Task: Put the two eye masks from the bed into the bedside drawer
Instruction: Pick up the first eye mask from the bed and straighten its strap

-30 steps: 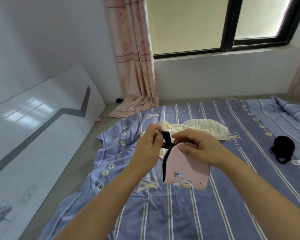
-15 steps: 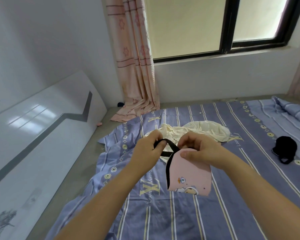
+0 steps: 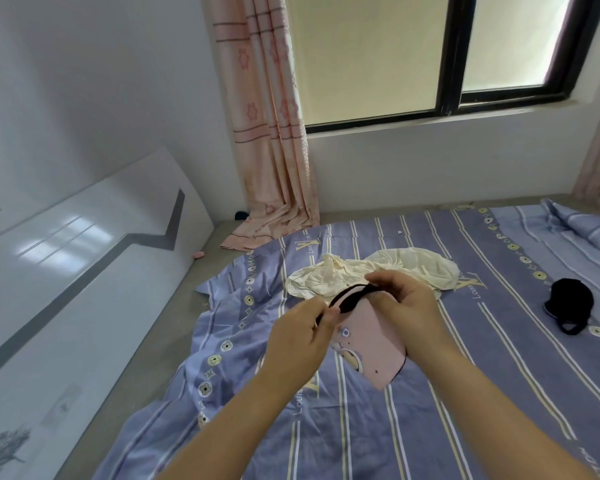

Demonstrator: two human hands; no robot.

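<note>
My left hand (image 3: 300,336) had thumb and forefinger pinched together on the black strap (image 3: 349,296) of the pink eye mask (image 3: 371,344), near where the band met the mask's upper edge. My right hand (image 3: 407,308) was closed over the other end of that strap and the mask's top, fingers curled tight on the fabric. Between the two hands the strap ran in a shallow arc. The mask hung tilted below them, its cartoon print facing me, held clear above the striped purple bedsheet (image 3: 430,410).

Just beyond my hands a crumpled cream cloth (image 3: 388,268) lay on the sheet. Well off to the right, the black eye mask (image 3: 568,306) rested on the bed, its strap looped toward me. A pink curtain (image 3: 271,133) hung beside the window (image 3: 458,57), and a white board (image 3: 66,271) leaned along the left wall. I could see no drawer from there.
</note>
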